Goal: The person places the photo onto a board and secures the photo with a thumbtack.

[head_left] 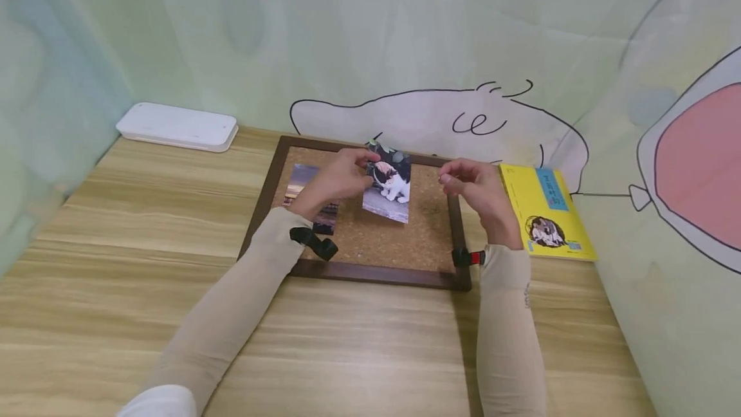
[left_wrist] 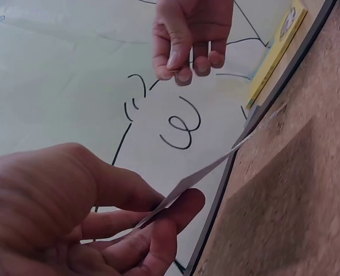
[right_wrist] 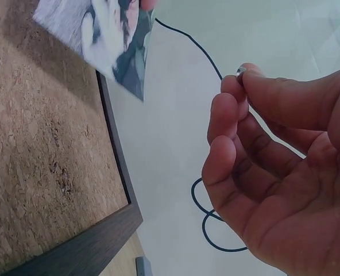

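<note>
My left hand [head_left: 341, 180] pinches a photo of a black-and-white cat [head_left: 389, 193] by its left edge, thumb on one face and fingers behind. The print is tilted over the corkboard [head_left: 425, 237] and casts a shadow on it in the left wrist view. To the right, over the board's frame, my right hand [head_left: 477, 188] holds a small silvery thumbtack [right_wrist: 240, 71] between thumb and index fingertip, apart from the photo. A second photo with a purple sky [head_left: 303, 176] lies on the cork's left side, partly covered by my left hand and wrist.
A yellow booklet [head_left: 521, 211] with a cat picture lies right of the board. At the back left stands a white oblong case [head_left: 176, 126]. Printed fabric walls [head_left: 370, 31] enclose the wooden table [head_left: 370, 340] at the back and sides.
</note>
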`<state>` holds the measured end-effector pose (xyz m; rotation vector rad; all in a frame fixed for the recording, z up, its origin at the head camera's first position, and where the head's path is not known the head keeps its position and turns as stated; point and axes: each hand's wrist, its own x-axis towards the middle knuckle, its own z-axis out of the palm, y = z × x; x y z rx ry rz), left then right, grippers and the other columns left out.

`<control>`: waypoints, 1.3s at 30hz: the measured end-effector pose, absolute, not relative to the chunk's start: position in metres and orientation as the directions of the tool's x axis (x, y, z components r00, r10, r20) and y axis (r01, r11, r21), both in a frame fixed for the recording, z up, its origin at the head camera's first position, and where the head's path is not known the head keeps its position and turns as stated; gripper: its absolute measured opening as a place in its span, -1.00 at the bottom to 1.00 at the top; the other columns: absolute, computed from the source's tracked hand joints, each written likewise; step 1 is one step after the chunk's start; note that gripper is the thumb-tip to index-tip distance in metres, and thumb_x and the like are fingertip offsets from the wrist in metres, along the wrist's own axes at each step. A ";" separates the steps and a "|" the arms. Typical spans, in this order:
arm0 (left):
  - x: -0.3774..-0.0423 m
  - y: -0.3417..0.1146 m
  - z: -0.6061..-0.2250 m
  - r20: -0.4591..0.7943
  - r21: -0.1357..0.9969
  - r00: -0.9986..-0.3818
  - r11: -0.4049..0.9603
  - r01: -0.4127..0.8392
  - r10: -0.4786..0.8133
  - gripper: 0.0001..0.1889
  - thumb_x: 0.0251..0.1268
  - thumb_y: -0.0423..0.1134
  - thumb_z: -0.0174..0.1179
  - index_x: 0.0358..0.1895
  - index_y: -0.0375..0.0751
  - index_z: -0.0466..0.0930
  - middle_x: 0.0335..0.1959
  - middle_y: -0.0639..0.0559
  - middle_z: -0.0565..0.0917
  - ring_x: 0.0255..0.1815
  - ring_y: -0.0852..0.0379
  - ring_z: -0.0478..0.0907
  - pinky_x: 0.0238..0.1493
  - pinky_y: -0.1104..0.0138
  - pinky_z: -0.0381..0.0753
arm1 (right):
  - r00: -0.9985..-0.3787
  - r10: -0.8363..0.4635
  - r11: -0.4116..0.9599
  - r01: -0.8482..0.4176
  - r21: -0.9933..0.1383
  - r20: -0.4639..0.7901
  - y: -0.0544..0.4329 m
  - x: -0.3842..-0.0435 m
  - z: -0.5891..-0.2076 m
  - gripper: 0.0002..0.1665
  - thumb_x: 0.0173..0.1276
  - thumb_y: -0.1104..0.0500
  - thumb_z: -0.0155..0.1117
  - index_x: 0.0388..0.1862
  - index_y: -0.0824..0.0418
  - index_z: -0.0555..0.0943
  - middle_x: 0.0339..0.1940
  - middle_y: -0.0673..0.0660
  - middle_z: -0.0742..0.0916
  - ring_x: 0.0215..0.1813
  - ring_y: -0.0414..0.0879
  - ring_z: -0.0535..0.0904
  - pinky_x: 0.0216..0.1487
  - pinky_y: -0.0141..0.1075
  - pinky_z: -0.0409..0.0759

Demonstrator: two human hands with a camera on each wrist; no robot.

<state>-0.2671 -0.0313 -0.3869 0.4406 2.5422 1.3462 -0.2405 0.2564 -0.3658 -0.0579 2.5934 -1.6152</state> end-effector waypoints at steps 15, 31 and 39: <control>-0.259 0.014 -0.410 -0.080 0.798 -0.913 0.574 0.181 0.400 -0.47 0.43 -0.39 0.28 0.45 -0.20 0.57 0.29 -0.32 0.63 -0.39 0.20 0.53 -0.37 0.45 0.48 | -0.996 -0.034 0.440 0.065 -0.896 -0.088 0.258 -0.240 -0.365 -0.75 0.59 0.18 0.32 0.13 0.26 0.71 -0.19 -0.01 0.75 -0.15 -0.07 0.66 0.09 -0.25 0.64; -0.251 0.031 -0.436 0.005 0.775 -0.897 0.566 0.283 0.442 -0.57 0.47 -0.34 0.30 0.36 -0.26 0.66 0.01 -0.23 0.77 -0.05 -0.03 0.71 0.01 0.21 0.69 | -0.996 -0.020 0.456 0.072 -0.887 -0.091 0.259 -0.241 -0.365 -0.75 0.59 0.19 0.32 0.14 0.25 0.72 -0.14 0.08 0.76 -0.11 0.02 0.65 0.19 -0.08 0.62; -0.247 0.036 -0.441 0.045 0.740 -0.905 0.595 0.315 0.422 -0.57 0.45 -0.37 0.27 0.35 -0.32 0.66 -0.10 -0.21 0.73 -0.13 0.01 0.63 -0.06 0.26 0.62 | -0.996 -0.026 0.471 0.062 -0.880 -0.084 0.258 -0.242 -0.369 -0.75 0.60 0.16 0.31 0.14 0.25 0.72 -0.16 0.01 0.75 -0.15 -0.05 0.62 0.21 -0.01 0.61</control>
